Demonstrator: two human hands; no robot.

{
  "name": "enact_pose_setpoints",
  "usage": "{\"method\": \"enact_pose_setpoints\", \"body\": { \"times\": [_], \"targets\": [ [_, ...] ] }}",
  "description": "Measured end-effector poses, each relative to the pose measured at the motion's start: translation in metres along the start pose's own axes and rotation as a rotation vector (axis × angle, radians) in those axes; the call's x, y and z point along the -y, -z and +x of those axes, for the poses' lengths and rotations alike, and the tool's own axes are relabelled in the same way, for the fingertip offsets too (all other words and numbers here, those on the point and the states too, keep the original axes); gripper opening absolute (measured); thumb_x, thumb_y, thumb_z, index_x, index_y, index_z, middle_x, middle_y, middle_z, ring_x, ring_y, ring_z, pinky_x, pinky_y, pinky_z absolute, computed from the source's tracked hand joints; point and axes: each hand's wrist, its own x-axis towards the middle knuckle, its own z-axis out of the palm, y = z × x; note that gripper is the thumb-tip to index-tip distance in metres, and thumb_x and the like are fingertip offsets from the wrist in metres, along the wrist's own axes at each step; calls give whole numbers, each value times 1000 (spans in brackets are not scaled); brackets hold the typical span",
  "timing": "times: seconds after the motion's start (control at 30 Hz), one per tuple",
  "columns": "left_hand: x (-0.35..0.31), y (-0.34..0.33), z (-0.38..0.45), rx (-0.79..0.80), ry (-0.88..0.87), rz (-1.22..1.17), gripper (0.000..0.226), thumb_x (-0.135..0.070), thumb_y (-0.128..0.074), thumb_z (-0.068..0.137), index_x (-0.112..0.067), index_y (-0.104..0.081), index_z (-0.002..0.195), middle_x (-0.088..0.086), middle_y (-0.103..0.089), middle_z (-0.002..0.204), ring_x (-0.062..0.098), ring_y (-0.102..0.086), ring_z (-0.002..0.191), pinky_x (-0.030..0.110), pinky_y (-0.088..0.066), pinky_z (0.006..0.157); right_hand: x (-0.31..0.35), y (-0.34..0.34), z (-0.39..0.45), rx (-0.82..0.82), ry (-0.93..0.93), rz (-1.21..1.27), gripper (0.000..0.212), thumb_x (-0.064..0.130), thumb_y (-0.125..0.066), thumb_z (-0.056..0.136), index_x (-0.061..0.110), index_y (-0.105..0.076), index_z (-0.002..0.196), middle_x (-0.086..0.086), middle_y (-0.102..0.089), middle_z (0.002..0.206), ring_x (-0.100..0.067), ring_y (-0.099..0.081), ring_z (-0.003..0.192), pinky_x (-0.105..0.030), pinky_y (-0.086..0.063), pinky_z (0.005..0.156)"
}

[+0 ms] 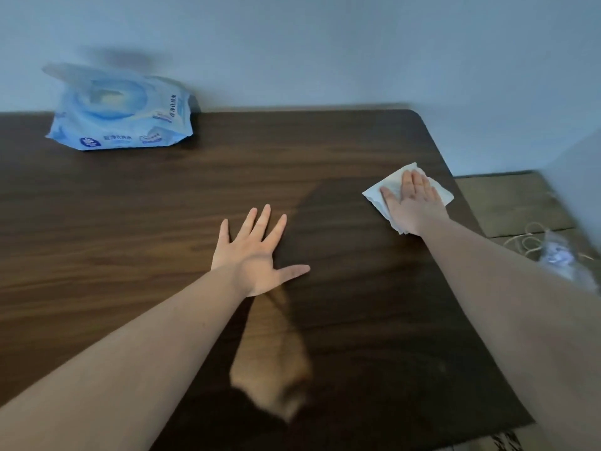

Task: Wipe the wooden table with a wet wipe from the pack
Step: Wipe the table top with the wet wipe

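Left hand [257, 255] flat, fingers spread, bracing on wooden table [130, 229]. Right hand [414, 203] flat, pressing wet wipe [377, 190] near right edge. Pack [120, 115] far left. Right side darker, likely wiped; left half pending.

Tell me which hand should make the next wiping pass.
Right. The right hand already presses the wet wipe flat on the wooden table; the left hand is empty, fingers spread.

Dark brown wood-grain table [162, 196], white wet wipe [387, 187], light blue pack [120, 112] with white patches
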Motion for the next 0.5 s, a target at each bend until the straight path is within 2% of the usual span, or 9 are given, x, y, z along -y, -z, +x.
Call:
{"method": "enact_pose_setpoints", "body": {
  "times": [0.23,0.4,0.5],
  "targets": [
    [-4,-1,3,49,25,20,100,-92,-7,63,-38,21,143,-5,28,154,17,26,141,57,9,114,-35,-3,-14,45,-68,-1,74,60,-3,93,13,13,148,-5,14,160,-20,12,146,-37,5,119],
    [-4,-1,4,42,11,20,100,-92,-8,64,-37,20,144,-4,26,155,18,25,141,56,10,113,-24,-5,-30,52,-61,-2,71,57,-5,94,14,12,148,-6,13,160,-20,12,146,-39,5,119],
    [3,2,3,17,-32,4,100,-90,-13,67,-35,15,146,-4,21,157,18,19,143,52,7,113,-3,-7,-44,57,11,-15,70,56,-7,95,14,13,148,-5,12,160,-20,12,146,-39,5,119]
  ]
}}
